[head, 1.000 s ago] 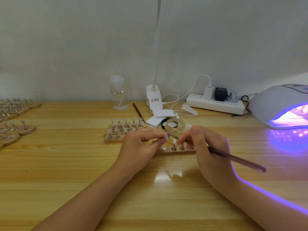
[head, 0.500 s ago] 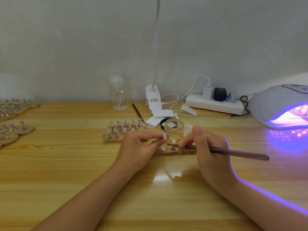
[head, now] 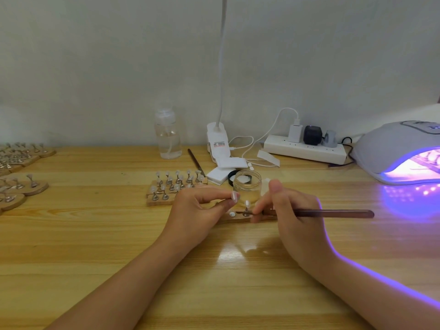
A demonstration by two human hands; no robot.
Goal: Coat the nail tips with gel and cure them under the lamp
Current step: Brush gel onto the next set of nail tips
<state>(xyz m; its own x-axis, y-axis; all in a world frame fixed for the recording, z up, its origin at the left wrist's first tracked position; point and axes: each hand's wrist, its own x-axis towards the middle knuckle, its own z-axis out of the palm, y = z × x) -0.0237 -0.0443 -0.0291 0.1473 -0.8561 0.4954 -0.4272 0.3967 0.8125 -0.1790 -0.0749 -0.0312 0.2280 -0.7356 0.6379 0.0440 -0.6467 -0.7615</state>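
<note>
My left hand (head: pixel 198 210) pinches a small nail tip on its metal stand (head: pixel 234 196) between thumb and forefinger, just above a low wooden holder (head: pixel 238 218). My right hand (head: pixel 289 217) grips a dark brown brush (head: pixel 333 213) that lies almost level, its tip pointing left near another nail tip (head: pixel 247 204) standing on the holder. An open glass jar of clear gel (head: pixel 247 186) stands right behind the hands. The curing lamp (head: pixel 402 151) glows violet at the far right.
A wooden block with several nail tips on stands (head: pixel 175 186) sits left of the jar. More such holders (head: pixel 19 184) line the left edge. A clear bottle (head: pixel 167 139), a white clip lamp (head: pixel 217 144), a power strip (head: pixel 306 151) and a spare brush (head: pixel 195 160) stand at the back.
The brush handle has swung down from a slant to nearly level, and its tip has dropped toward the holder. My left hand has kept its place with the nail tip.
</note>
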